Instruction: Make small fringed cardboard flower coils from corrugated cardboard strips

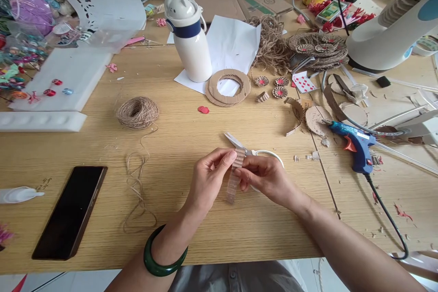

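Note:
A short strip of corrugated cardboard is pinched between both hands above the front middle of the table. My left hand grips its upper end between thumb and fingers. From the other side, my right hand closes on the strip's middle. White-handled scissors lie just behind the hands, partly hidden by the right one. Farther back are two small red paper discs, a cardboard ring and several pleated cardboard rosettes with red centres.
A twine ball and a phone lie to the left. A white bottle stands behind the ring. On the right, a blue glue gun trails its cord near cardboard scraps. Twine-wrapped pieces lie at the back right.

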A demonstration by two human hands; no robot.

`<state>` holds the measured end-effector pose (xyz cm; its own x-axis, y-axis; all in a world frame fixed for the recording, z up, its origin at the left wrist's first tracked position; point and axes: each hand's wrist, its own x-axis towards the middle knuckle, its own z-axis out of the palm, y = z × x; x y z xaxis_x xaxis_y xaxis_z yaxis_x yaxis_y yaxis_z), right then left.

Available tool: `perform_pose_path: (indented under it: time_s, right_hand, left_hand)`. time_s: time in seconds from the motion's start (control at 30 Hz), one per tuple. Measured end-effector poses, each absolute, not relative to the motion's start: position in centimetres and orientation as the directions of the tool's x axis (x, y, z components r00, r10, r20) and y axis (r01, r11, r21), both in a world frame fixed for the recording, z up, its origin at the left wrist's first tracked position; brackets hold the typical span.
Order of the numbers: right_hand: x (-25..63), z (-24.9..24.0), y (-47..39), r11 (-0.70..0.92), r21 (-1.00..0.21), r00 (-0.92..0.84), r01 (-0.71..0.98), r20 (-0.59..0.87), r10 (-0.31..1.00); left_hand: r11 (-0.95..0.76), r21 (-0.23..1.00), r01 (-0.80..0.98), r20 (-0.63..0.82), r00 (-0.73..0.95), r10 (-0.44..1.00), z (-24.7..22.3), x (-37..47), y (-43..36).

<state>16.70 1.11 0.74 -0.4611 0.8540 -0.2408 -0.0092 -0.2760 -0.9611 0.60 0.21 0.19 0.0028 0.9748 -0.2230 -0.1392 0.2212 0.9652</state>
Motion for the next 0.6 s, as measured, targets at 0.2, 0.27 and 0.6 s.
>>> perform_pose_path:
  time_s: [0.2,0.27,0.6]
  right_hand:
    - [17.7,0.9,2.4,-0.248,-0.965,-0.107,-0.086,-0.238,0.965]
    - [18.1,0.8,2.9,-0.228,-0.97,-0.023,-0.085,-0.227,0.974]
    - [18.9,0.6,3.7,-0.161,-0.982,0.169,-0.098,-0.176,0.97]
  left_hand:
    - [0.413,0.899,-0.147,-0.367,0.262,0.893,0.3,0.8,-0.1]
    - [0.426,0.889,-0.165,-0.38,0.254,0.89,0.3,0.7,-0.2]
    - [0.479,0.823,-0.306,-0.439,0.193,0.877,0.5,0.4,0.2]
